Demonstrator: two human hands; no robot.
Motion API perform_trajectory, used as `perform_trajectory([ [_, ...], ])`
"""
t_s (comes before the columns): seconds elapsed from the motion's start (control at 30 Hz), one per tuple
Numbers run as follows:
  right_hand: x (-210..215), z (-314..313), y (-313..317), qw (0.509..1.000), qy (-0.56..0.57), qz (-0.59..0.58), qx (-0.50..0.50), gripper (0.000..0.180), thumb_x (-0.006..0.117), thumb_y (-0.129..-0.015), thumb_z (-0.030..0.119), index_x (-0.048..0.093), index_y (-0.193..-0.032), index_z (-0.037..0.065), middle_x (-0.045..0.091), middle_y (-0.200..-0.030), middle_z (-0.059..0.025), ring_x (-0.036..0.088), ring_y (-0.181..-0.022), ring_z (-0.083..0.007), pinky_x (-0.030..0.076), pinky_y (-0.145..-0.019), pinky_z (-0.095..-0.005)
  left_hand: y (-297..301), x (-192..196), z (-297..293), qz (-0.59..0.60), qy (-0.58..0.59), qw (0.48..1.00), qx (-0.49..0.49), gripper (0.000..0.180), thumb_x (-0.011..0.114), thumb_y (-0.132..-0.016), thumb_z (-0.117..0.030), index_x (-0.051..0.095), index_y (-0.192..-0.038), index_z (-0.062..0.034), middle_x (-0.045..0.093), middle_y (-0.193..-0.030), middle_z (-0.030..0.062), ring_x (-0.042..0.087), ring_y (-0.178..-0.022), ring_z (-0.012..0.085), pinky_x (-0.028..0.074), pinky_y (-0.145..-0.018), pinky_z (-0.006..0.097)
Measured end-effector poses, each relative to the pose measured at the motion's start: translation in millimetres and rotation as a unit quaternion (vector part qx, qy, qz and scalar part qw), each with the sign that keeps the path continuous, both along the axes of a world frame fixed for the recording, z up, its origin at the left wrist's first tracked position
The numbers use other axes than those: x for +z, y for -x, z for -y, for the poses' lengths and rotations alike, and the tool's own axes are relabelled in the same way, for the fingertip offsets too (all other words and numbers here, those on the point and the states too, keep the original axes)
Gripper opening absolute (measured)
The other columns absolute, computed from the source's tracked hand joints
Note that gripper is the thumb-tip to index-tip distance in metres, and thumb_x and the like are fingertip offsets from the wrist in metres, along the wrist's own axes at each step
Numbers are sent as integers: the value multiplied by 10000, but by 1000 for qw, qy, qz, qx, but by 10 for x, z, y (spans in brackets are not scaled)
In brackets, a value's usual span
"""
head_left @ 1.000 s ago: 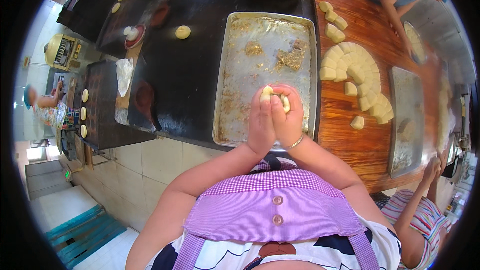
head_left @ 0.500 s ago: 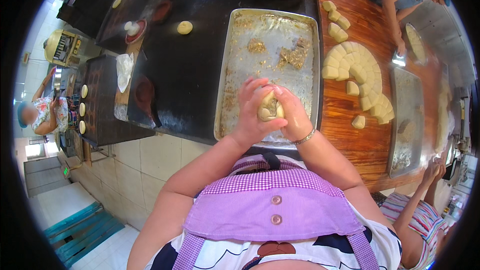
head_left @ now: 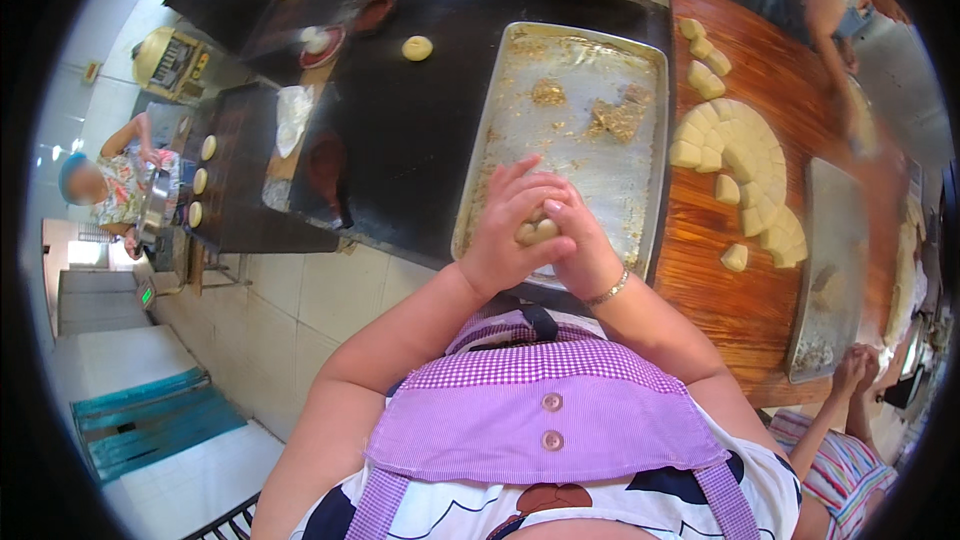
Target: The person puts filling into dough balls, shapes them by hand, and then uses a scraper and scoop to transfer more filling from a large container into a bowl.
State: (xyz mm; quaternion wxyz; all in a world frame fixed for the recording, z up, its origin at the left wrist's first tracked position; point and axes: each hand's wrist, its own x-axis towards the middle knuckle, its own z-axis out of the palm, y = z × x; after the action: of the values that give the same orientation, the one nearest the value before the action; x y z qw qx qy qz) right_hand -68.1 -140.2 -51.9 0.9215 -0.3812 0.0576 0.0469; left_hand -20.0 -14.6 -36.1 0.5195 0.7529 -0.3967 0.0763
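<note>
A ball of pale dough (head_left: 538,232) is cupped between my two hands, mostly covered by the fingers. My left hand (head_left: 507,235) wraps it from the left, thumb across the near side and fingers over the top. From the right, my right hand (head_left: 588,252) presses round it, its fingers meeting the left ones. Both hands are above the near end of a metal tray (head_left: 590,175). Farther back in that tray lie a small heap of crumbly brown filling (head_left: 548,91) and a larger one (head_left: 618,120).
Cut dough pieces (head_left: 740,155) lie on the wooden table (head_left: 715,310) to the right, beside another metal tray (head_left: 835,230). Left is a black worktop (head_left: 400,120) bearing a round dough cake (head_left: 417,48) and a white cloth (head_left: 292,120). Several co-workers stand around.
My fingers have closed farther over the dough, hiding the filling that showed in its opening. The whole view has shifted, so the surroundings sit farther right.
</note>
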Motion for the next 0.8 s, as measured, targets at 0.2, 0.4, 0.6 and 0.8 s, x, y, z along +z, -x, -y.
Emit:
perform_trajectory([
  [0.2,-47,-54,203,931,-317,-64,171,646,396,-947,661,467,-1323,141,544,-1245,-40,532,-1186,-213,439,-1024,-396,252,190,-241,-8,60,992,-108,202,561,-899,-181,655,-980,-22,666,-1036,105,623,-1056,274,326,-1081,443],
  [0.4,107,-361,380,966,-215,-96,110,622,420,-957,626,494,-1290,106,599,-1162,-115,607,-1087,-261,515,-945,-361,601,156,-355,8,32,999,0,197,485,-955,-132,620,-1007,2,652,-1051,140,608,-1071,262,426,-984,397],
  [0.6,215,-709,749,969,-196,-65,132,686,339,-981,620,385,-1415,90,549,-1288,-183,573,-1151,-272,452,-1036,-398,860,198,-815,-11,133,986,-100,232,447,-984,-141,612,-986,21,651,-1026,165,610,-1014,268,456,-943,397],
  [0.8,257,-1514,1043,985,-100,-104,95,556,334,-1020,540,485,-1300,83,600,-1151,-62,609,-1057,-172,521,-907,-326,1244,194,-1605,70,-3,995,69,357,475,-986,-295,594,-1124,11,602,-1165,162,544,-1138,326,342,-1062,442],
])
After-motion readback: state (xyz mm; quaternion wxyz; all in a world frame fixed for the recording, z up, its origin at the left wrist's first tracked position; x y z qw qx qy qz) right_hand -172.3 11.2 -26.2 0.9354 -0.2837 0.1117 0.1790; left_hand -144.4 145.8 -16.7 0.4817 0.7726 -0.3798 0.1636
